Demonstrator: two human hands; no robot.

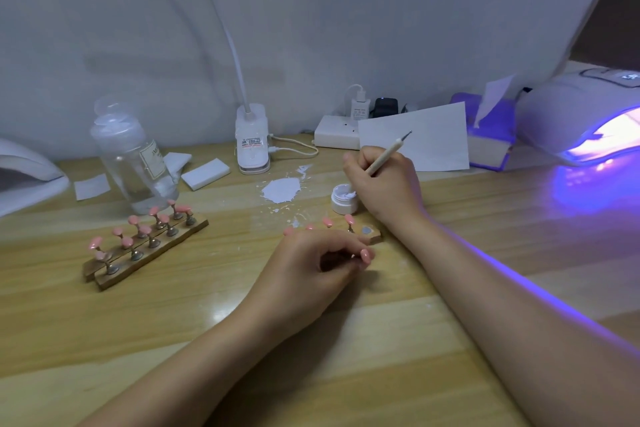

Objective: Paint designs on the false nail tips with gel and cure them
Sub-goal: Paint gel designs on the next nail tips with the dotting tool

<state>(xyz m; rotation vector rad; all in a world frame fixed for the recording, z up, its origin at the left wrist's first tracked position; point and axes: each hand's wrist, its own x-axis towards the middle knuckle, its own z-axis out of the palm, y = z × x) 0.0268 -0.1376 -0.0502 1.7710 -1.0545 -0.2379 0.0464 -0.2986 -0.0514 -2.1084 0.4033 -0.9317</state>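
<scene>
My right hand grips a thin wooden-handled dotting tool, its lower end dipped into a small open white gel jar. My left hand rests on the table and pinches a single pink nail tip on its stand. Just behind that hand lies a wooden holder with a few pink tips standing on it. Two more wooden holders with several pink tips sit at the left.
A lit UV nail lamp glows purple at the right edge. A clear bottle, a clip lamp base, white pads, a white smear, a paper sheet, a tissue box and a power strip stand behind.
</scene>
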